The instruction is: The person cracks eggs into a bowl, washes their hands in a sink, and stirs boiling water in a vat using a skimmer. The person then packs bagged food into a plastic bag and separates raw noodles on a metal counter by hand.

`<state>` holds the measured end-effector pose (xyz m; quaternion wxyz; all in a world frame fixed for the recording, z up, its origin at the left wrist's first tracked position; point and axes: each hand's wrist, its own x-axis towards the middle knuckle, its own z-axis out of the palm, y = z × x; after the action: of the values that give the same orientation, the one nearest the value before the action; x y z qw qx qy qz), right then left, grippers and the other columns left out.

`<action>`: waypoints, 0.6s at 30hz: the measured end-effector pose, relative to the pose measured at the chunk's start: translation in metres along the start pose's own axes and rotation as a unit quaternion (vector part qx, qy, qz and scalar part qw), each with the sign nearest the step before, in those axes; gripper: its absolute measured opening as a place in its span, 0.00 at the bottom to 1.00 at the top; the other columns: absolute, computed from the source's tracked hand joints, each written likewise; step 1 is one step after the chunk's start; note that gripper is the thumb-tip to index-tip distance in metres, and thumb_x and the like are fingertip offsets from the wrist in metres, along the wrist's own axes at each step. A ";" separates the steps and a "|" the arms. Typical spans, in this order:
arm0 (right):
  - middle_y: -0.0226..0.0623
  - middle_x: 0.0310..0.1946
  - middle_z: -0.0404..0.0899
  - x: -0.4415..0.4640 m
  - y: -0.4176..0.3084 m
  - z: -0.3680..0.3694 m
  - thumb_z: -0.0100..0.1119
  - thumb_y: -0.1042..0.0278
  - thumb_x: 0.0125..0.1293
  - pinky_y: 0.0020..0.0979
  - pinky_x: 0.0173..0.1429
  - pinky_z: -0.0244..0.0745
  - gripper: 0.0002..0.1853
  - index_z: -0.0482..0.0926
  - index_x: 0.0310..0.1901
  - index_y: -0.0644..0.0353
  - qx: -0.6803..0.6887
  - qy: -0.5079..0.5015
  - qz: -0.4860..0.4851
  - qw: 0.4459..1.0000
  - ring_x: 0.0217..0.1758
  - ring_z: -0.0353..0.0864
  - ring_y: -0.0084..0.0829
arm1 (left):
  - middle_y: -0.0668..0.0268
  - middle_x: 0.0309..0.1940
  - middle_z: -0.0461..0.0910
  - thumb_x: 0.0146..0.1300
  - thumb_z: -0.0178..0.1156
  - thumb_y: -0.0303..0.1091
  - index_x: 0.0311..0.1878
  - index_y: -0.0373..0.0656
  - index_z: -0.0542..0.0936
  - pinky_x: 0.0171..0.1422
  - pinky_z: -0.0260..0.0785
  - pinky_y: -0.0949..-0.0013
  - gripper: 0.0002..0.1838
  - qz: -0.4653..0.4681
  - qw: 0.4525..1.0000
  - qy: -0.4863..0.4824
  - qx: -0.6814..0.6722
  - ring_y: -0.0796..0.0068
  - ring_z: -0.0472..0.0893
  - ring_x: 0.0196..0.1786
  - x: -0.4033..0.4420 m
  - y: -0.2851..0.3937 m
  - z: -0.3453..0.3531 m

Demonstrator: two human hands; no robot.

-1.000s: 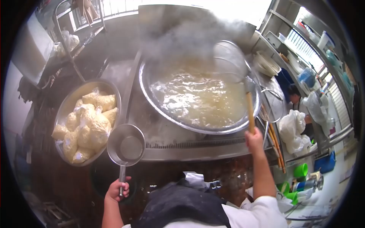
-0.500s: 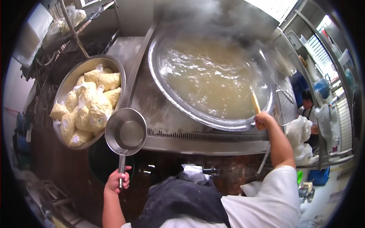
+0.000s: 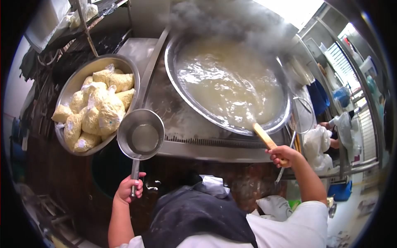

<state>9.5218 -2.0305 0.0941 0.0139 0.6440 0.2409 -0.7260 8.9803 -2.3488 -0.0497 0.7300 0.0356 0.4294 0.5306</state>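
Right hand [image 3: 285,156] gripping wooden handle [image 3: 269,142], dipping into bubbling vat [image 3: 273,127].
Left hand [image 3: 130,188] closing round saucepan [image 3: 141,134]; bagged food [image 3: 95,108] sitting beside.

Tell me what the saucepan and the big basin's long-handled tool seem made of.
Saucepan: metal, probably stainless steel, smooth and satiny; it is grey with soft highlights.
Tool handle: apparently wood, plain or worn, judging by its yellow-tan colour; the submerged end can't be told.

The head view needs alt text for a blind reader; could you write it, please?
The right hand dips a wooden-handled tool into a steaming pot of cloudy liquid; the left hand holds a saucepan near a bowl of filled bags.
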 end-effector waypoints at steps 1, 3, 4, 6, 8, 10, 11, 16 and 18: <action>0.23 0.24 0.71 -0.003 0.004 0.009 0.57 0.65 0.69 0.29 0.28 0.68 0.13 0.72 0.53 0.52 0.026 -0.026 -0.003 0.999 0.21 0.70 0.19 | 0.62 0.22 0.72 0.57 0.55 0.28 0.61 0.33 0.69 0.22 0.68 0.67 0.26 -0.001 1.000 -0.006 0.004 0.72 0.71 0.17 0.000 0.001 -0.001; 0.23 0.23 0.71 -0.008 0.015 0.025 0.56 0.65 0.69 0.29 0.27 0.68 0.14 0.72 0.54 0.52 0.047 -0.045 -0.015 0.998 0.21 0.70 0.18 | 0.63 0.22 0.72 0.58 0.55 0.28 0.61 0.33 0.69 0.23 0.68 0.67 0.26 -0.007 1.000 -0.004 0.007 0.72 0.71 0.17 0.001 0.002 -0.005; 0.23 0.23 0.70 -0.008 0.021 0.030 0.57 0.65 0.69 0.29 0.27 0.68 0.14 0.72 0.55 0.52 0.084 -0.093 -0.017 0.992 0.21 0.70 0.18 | 0.63 0.22 0.72 0.58 0.55 0.28 0.61 0.33 0.69 0.23 0.68 0.67 0.26 -0.007 1.000 -0.009 0.011 0.72 0.71 0.17 0.001 0.003 -0.005; 0.23 0.24 0.71 -0.011 0.034 0.046 0.57 0.65 0.68 0.29 0.27 0.69 0.15 0.72 0.55 0.52 0.130 -0.155 -0.034 0.979 0.21 0.71 0.19 | 0.63 0.22 0.72 0.58 0.54 0.28 0.62 0.34 0.69 0.23 0.68 0.66 0.26 -0.014 1.000 -0.012 0.014 0.73 0.71 0.17 0.001 0.005 -0.006; 0.23 0.24 0.71 -0.015 0.046 0.062 0.57 0.65 0.68 0.28 0.26 0.69 0.16 0.72 0.56 0.52 0.131 -0.165 -0.060 0.976 0.21 0.71 0.19 | 0.63 0.22 0.72 0.58 0.54 0.28 0.62 0.34 0.68 0.23 0.68 0.66 0.26 -0.015 0.999 -0.018 0.021 0.73 0.71 0.17 0.001 0.006 -0.009; 0.24 0.25 0.71 -0.023 0.058 0.082 0.58 0.65 0.68 0.27 0.25 0.71 0.17 0.71 0.57 0.53 0.131 -0.179 -0.099 0.970 0.21 0.71 0.19 | 0.64 0.23 0.73 0.59 0.54 0.29 0.63 0.35 0.68 0.23 0.67 0.67 0.27 -0.017 0.999 -0.025 0.033 0.73 0.71 0.18 0.001 0.007 -0.012; 0.24 0.25 0.71 -0.031 0.062 0.094 0.59 0.65 0.67 0.27 0.24 0.72 0.18 0.72 0.57 0.55 0.118 -0.154 -0.115 0.974 0.20 0.73 0.20 | 0.64 0.23 0.73 0.59 0.54 0.29 0.63 0.35 0.68 0.23 0.67 0.67 0.27 -0.015 0.999 -0.025 0.033 0.73 0.71 0.18 0.001 0.008 -0.012; 0.29 0.24 0.73 -0.034 0.098 0.138 0.64 0.65 0.64 0.28 0.23 0.73 0.19 0.73 0.55 0.58 0.024 -0.053 -0.217 0.975 0.19 0.75 0.24 | 0.64 0.23 0.73 0.59 0.54 0.29 0.63 0.36 0.68 0.23 0.66 0.68 0.26 -0.023 0.998 -0.036 0.038 0.73 0.72 0.19 0.002 0.011 -0.015; 0.30 0.24 0.74 -0.030 0.114 0.154 0.65 0.67 0.63 0.29 0.25 0.74 0.19 0.72 0.54 0.59 -0.009 -0.035 -0.253 0.967 0.20 0.76 0.25 | 0.65 0.23 0.73 0.59 0.54 0.29 0.63 0.36 0.68 0.23 0.66 0.69 0.27 -0.030 0.998 -0.035 0.043 0.74 0.72 0.19 0.002 0.011 -0.016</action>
<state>9.4219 -2.1963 0.0928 -0.1560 0.5365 0.4017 -0.7256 8.9617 -2.3488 -0.0554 0.7577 0.0727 0.4269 0.4882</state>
